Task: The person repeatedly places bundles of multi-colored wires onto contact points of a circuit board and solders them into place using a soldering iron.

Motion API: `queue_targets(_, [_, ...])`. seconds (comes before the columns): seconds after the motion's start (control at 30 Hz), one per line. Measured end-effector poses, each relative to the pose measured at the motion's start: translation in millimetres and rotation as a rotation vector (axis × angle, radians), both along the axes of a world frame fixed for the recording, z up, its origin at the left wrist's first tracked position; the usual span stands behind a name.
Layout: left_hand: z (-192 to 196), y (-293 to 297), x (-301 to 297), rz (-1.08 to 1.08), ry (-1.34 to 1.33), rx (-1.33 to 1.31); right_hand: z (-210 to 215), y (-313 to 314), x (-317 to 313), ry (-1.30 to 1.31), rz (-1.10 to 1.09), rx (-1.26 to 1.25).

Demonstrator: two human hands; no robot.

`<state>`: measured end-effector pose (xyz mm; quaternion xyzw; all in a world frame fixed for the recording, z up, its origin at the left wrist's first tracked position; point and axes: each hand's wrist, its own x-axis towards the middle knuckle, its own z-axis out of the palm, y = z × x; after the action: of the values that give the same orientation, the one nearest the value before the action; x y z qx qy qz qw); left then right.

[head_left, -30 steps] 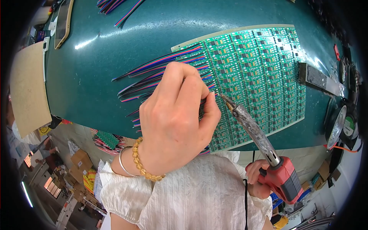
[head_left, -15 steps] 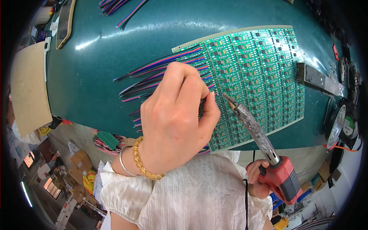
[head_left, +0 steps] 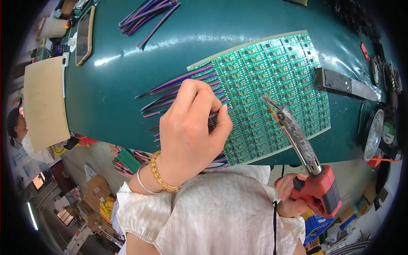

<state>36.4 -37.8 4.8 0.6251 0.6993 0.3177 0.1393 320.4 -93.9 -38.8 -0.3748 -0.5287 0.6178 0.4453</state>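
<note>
My left hand (head_left: 191, 123) is closed in a pinch at the left edge of a green circuit board panel (head_left: 272, 72). A thin wire is between thumb and forefinger, mostly hidden by the fingers. Black, blue and pink wires (head_left: 174, 84) lie side by side along that edge, their far ends spreading leftward over the mat. My right hand (head_left: 293, 196) is wrapped round the red handle of a soldering gun (head_left: 307, 155). Its tip points up and left over the middle of the panel, to the right of my left fingers.
Loose wires (head_left: 146, 17) lie at the back of the green mat (head_left: 106, 93). A phone (head_left: 85, 36) and a brown board (head_left: 46, 104) are at the left. A dark block with a metal bar (head_left: 346, 84) rests on the panel's right edge, near a solder spool (head_left: 387, 135).
The soldering gun's tip has drawn away from my left fingers, up and to the right. My left hand stays pinched at the panel edge. The whole view has shifted slightly.
</note>
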Motion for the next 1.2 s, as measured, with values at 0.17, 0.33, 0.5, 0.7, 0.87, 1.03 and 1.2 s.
queue_targets(0.17, [14,8,-7,-0.021,0.001,-0.098,13,1,-11,0.151,-0.178,-0.118])
queue_targets(0.33, [-2,74,-85,0.055,0.627,0.267,20,2,-7,0.070,-0.253,-0.101])
queue_targets(0.5, [-22,105,-114,-0.004,0.721,0.258,23,1,-3,0.087,-0.275,-0.193])
queue_targets(0.7, [-8,119,-132,-0.150,0.701,0.026,19,-3,1,0.137,-0.176,-0.213])
queue_targets(0.87, [4,117,-118,-0.164,0.875,0.101,15,-4,-3,0.101,-0.196,-0.044])
queue_targets(1.03, [36,53,-57,-0.061,-0.162,-0.212,19,-11,3,0.071,-0.272,-0.230])
queue_targets(1.2, [33,-3,-12,-0.228,-0.151,-0.112,23,-7,-2,0.065,-0.253,-0.278])
